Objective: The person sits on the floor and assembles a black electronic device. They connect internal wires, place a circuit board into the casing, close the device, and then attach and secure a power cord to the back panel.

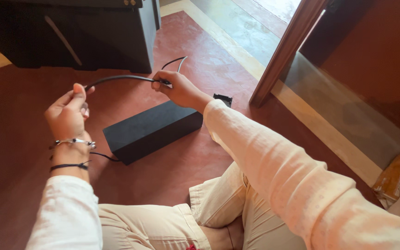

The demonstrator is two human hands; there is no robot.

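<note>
A black cable (116,78) arcs between my two hands above the red floor. My left hand (68,113) pinches one part of it at the left, with bracelets on the wrist. My right hand (179,89) grips the cable farther along, and its loose end (174,62) trails off toward the back. Below the hands a long flat black box (151,129) lies on the floor, with a thin wire (103,156) leaving its near left corner. Whether that wire joins the held cable is hidden by my left hand.
A large black cabinet (79,32) stands at the back left. A wooden door frame (285,51) and a glass panel (343,111) rise at the right, with a brown parcel (396,173) beyond. My crossed legs (200,217) fill the near floor.
</note>
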